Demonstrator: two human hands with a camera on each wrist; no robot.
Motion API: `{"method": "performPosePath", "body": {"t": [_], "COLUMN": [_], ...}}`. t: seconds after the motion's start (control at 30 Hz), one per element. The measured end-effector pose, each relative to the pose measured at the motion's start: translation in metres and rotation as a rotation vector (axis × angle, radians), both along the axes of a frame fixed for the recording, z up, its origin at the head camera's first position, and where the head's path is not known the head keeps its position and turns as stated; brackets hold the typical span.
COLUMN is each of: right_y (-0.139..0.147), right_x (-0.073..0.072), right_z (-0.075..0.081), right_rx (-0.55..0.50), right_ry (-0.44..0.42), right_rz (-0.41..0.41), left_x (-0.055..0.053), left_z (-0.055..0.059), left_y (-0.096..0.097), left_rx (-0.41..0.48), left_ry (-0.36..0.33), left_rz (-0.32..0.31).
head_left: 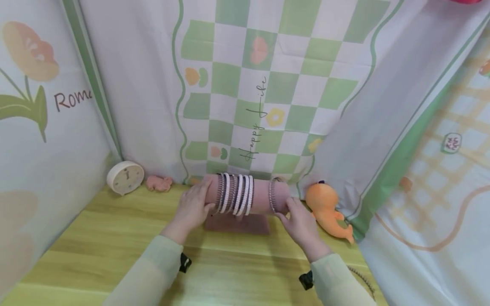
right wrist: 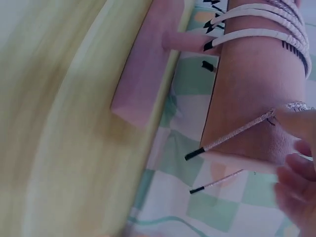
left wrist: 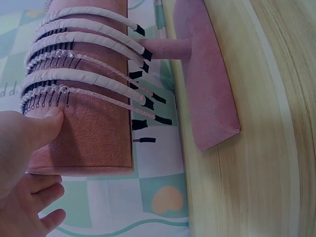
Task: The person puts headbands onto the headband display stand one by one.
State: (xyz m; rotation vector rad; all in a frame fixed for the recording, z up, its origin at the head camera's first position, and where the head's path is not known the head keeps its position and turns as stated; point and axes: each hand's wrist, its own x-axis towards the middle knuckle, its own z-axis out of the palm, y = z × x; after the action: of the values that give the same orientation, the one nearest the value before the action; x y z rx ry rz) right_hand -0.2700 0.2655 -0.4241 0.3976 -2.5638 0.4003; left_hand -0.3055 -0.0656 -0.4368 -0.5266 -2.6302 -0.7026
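Note:
A pink velvet headband stand (head_left: 262, 196) lies crosswise ahead of me, its roll above a flat base (head_left: 237, 224). Several white and silvery headbands (left wrist: 89, 76) with comb teeth and black tips sit side by side on its left part. My left hand (head_left: 194, 205) grips the roll's left end, thumb beside the outermost silvery band. At the opposite end, my right hand (head_left: 301, 223) pinches a silvery headband (right wrist: 237, 134) between thumb and fingers. That band stands tilted around the roll, its black tips apart; part of it is hidden behind the roll.
Left of the stand are a white round clock (head_left: 125, 177) and a small pink figure (head_left: 158, 183). An orange plush toy (head_left: 327, 208) lies close to my right hand. Another toothed headband (head_left: 361, 279) rests on the wooden table (head_left: 126, 250) by my right sleeve. A checkered cloth (head_left: 260, 85) hangs behind.

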Motion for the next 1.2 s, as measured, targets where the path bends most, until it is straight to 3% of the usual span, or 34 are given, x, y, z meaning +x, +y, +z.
{"method": "performPosePath", "body": {"t": [0.13, 0.27, 0.43, 0.6, 0.77, 1.0, 1.2], "right_y": [0.002, -0.002, -0.010, -0.006, 0.004, 0.016, 0.008], "right_x": [-0.011, -0.021, -0.026, -0.024, -0.020, -0.018, -0.020], "right_z": [0.009, 0.021, 0.021, 0.006, -0.006, -0.014, -0.016], "right_rx": [0.063, 0.193, 0.315, 0.264, 0.232, 0.247, 0.209], "right_ry": [0.140, 0.100, 0.096, 0.166, 0.157, 0.189, 0.189], "right_rz": [0.106, 0.219, 0.233, 0.226, 0.235, 0.256, 0.258], "left_x": [0.000, 0.000, 0.000, 0.001, 0.001, 0.001, 0.000], "left_z": [0.001, 0.001, 0.000, 0.000, 0.000, 0.000, 0.000], "left_y": [0.000, -0.001, -0.001, -0.001, 0.000, 0.002, 0.001], "left_rx": [0.001, 0.000, -0.010, -0.011, -0.010, -0.006, 0.010], "left_ry": [0.006, 0.008, 0.007, -0.001, -0.010, -0.009, -0.008], "left_rz": [-0.003, -0.002, 0.002, 0.002, 0.007, 0.002, 0.006]}}
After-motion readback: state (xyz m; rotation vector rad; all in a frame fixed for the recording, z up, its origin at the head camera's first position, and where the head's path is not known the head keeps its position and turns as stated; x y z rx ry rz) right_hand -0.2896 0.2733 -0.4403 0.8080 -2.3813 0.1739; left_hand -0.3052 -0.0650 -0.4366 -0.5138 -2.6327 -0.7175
